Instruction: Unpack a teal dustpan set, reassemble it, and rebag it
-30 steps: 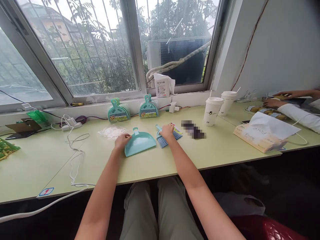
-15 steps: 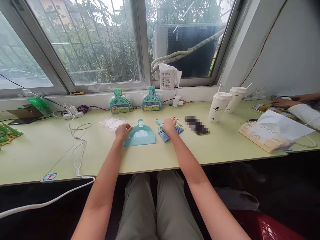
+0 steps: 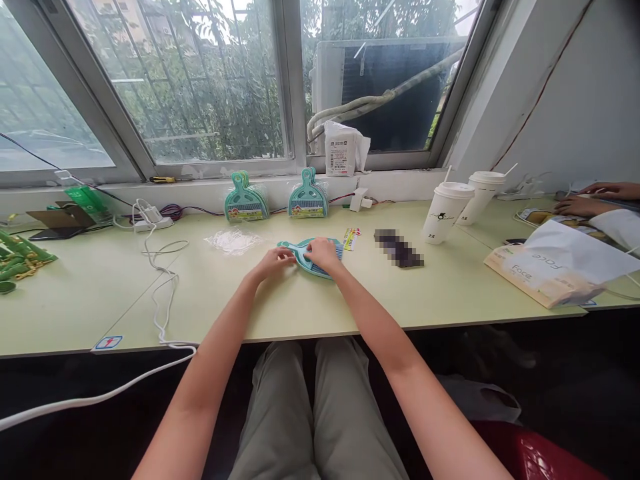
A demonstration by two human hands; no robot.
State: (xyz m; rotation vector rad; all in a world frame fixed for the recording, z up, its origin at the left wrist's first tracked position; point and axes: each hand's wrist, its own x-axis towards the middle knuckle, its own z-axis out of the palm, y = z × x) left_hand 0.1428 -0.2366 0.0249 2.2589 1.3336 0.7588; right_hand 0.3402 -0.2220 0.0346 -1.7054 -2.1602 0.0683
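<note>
A light teal dustpan lies on the table in front of me, its handle end pointing left. On top of it rests a matching hand brush, its blue-grey bristles toward the right. My right hand is closed over the brush and covers much of it. At the handle end, my left hand grips the dustpan with curled fingers; the thumb is partly hidden. A small colourful label card lies just right of the dustpan. Crumpled clear plastic wrap is on the table left of my hands.
Packaged dustpan sets lean on the wall below the window, with another packaged set beside them. A blurred dark object, paper cups and a tissue pack stand rightward. White cables run at left. Another person's hands are far right.
The dustpan has turned so its handle points left, and the brush now lies on it. My right hand moved left with the brush. The label card is left lying apart on the table.
</note>
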